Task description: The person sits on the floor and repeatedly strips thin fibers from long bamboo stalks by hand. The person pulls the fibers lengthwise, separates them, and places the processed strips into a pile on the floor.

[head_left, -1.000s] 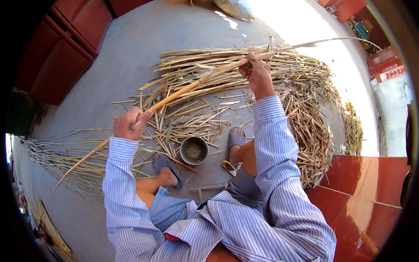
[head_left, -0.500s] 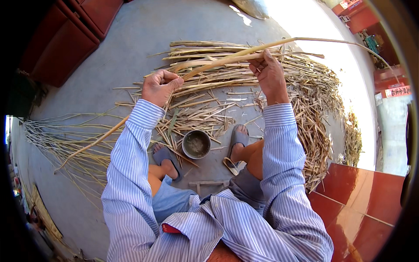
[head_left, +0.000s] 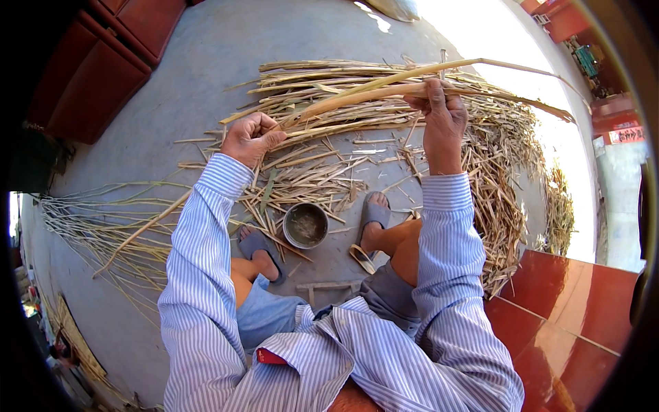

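Observation:
My left hand (head_left: 248,139) is closed around a long pale reed stalk (head_left: 439,67), its thin end trailing down to the left behind my forearm. From there the stalk arches up and away to the far right. My right hand (head_left: 443,130) pinches a split-off strip of sheath (head_left: 388,93), which joins the stalk near my left fingers and runs on past my right hand. A gap separates stalk and strip on the right. Behind both hands lies a heap of long stalks (head_left: 309,74). A round bowl (head_left: 286,230) with murky contents stands between my feet.
Dry sheaths and scraps (head_left: 498,178) are heaped along the right. Thin, long stems (head_left: 117,213) fan out at the left. Red seats (head_left: 96,82) stand far left, and red tiles (head_left: 549,302) lie near right. A low wooden stool (head_left: 329,285) shows between my legs.
My right hand has moved right with the sheath strip, which now parts from the stalk over a greater length. The left hand has barely moved.

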